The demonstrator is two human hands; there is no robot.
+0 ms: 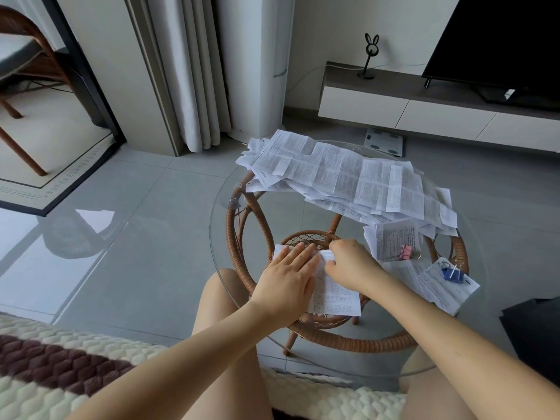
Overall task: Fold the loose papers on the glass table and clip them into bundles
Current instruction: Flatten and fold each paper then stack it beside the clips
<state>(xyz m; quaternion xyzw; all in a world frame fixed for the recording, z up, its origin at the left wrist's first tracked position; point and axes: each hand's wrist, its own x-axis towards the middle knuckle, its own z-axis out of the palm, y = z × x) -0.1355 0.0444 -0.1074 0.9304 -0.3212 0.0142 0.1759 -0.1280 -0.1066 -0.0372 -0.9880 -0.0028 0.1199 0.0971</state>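
Folding 1 sheet [333, 295] at lower centre of the glass desk [303, 207].
The left hand [286, 277] lies flat, fingers straight, pressing the sheet; the right hand [353, 265] curls its fingers on the sheet's upper edge. Loose papers [348, 180] are heaped mid-frame; pink-clipped bundle [391, 242] and blue-clipped bundle [445, 287] lie right of the hands.

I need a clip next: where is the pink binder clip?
Head view, right of centre: the pink binder clip sits on a folded paper bundle just right of the right hand.
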